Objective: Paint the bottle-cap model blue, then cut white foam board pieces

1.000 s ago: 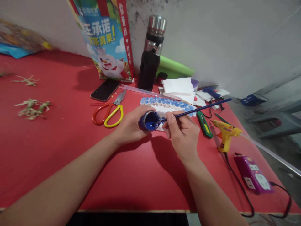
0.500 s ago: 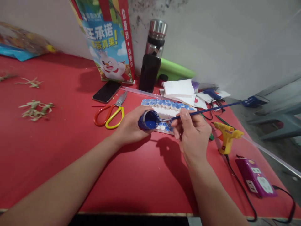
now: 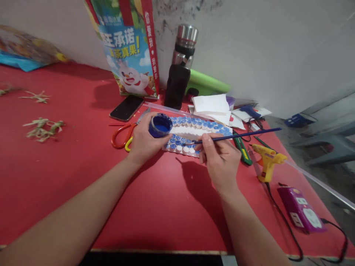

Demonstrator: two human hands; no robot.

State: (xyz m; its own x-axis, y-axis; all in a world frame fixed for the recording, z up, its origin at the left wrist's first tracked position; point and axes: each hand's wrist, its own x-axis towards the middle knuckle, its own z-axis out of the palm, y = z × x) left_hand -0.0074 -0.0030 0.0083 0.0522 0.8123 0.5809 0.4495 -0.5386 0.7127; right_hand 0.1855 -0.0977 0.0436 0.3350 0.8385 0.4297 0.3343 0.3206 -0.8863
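Note:
My left hand (image 3: 145, 138) is wrapped round a small jar of blue paint (image 3: 161, 125), its open mouth tipped toward me. Between the thumb and fingers of my right hand (image 3: 220, 157) is a long blue paintbrush (image 3: 244, 135), its tip over the front row of a white piece (image 3: 185, 132). That piece carries rows of small round discs, many painted blue and several in front still white. Whether the bristles touch a disc cannot be made out.
Scissors (image 3: 119, 137) and a phone (image 3: 127, 108) lie left of the piece. A green cutter (image 3: 242, 149), yellow glue gun (image 3: 266, 160) and purple power strip (image 3: 301, 208) are at right. Behind stand a printed bag (image 3: 130, 48) and a black bottle (image 3: 176, 87).
My left hand has moved left and up with the jar, uncovering part of the discs. The brush has left the jar's rim, and its tip has moved down over the front discs.

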